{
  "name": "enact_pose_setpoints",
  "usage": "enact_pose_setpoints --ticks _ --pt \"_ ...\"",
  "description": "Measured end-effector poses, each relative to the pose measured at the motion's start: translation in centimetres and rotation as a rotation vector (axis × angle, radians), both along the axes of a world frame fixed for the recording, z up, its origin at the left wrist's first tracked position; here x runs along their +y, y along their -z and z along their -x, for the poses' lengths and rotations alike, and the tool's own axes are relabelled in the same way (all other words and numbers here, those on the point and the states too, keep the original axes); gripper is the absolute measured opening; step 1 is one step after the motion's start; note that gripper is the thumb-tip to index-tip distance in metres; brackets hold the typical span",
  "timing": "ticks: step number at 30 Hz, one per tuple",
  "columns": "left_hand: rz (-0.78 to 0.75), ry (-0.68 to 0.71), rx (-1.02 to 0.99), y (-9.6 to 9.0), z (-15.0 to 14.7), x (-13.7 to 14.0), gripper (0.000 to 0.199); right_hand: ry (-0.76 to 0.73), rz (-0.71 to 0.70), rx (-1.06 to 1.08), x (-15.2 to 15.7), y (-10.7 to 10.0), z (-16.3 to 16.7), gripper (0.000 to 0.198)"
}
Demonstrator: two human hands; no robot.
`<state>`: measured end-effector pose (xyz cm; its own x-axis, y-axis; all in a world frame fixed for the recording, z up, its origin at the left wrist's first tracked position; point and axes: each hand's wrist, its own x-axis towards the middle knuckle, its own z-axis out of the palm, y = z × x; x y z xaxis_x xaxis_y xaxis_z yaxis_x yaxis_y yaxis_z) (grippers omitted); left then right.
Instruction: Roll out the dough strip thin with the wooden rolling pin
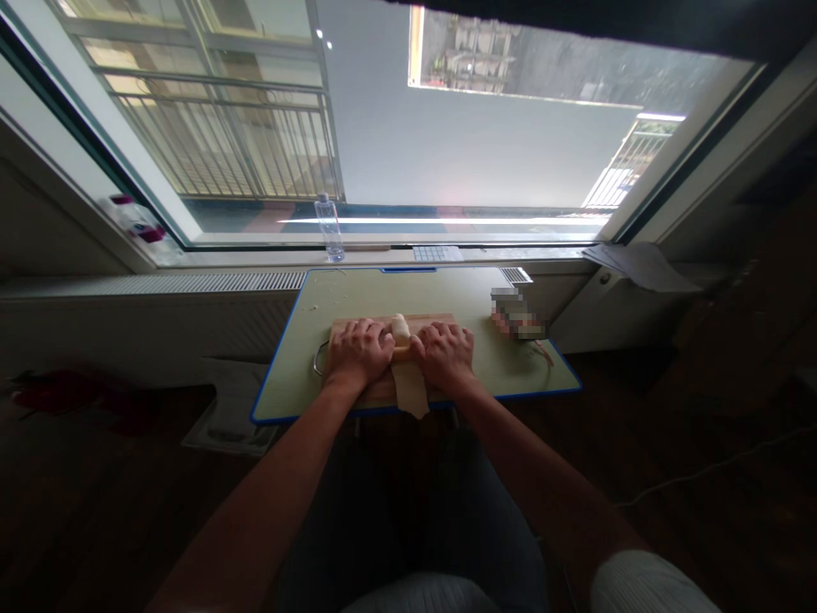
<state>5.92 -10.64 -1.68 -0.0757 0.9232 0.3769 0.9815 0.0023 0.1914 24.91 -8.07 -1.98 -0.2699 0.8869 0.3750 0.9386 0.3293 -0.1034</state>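
A wooden cutting board [341, 324] with a metal handle at its left end lies on the small table. Across the board, my left hand [361, 345] and my right hand [445, 349] are closed over the two ends of a rolling pin [402, 352]. Only its middle shows between my thumbs. Under the pin runs a strip of dough [410, 387], its flat near end hanging past the board and the table's front edge. Just beyond the pin, the far part of the dough forms a thicker pale roll [400, 327].
The pale green table [511, 370] has a blue rim. A blurred-out item [514, 315] sits at its right side. Behind, the windowsill holds a clear bottle [329, 228] and a keyboard-like white object [437, 254]. Papers [644, 266] lie at the right.
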Motion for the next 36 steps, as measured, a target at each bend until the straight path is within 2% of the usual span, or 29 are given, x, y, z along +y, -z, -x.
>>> enact_pose_setpoints --ticks 11,24,27,31,33,36 --pt "0.051 -0.02 0.019 -0.7 -0.3 -0.4 0.038 0.017 0.048 -0.002 -0.2 -0.4 0.2 0.046" --pt "0.058 -0.017 0.005 -0.4 -0.2 -0.2 0.039 0.014 0.046 0.005 -0.2 -0.5 0.2 0.047" --pt "0.096 -0.034 0.007 -0.5 -0.1 0.3 0.044 0.006 0.079 -0.003 0.0 -0.8 0.1 0.046" --pt "0.234 -0.058 -0.016 -0.7 0.4 1.6 0.059 0.0 0.142 -0.008 0.9 -1.2 0.2 0.05" --pt "0.289 -0.055 -0.035 -0.8 0.6 2.2 0.061 0.01 0.175 -0.008 1.5 -1.3 0.4 0.054" --pt "0.284 -0.044 -0.038 -0.9 0.9 2.8 0.059 0.023 0.206 -0.002 2.2 -1.4 0.7 0.056"
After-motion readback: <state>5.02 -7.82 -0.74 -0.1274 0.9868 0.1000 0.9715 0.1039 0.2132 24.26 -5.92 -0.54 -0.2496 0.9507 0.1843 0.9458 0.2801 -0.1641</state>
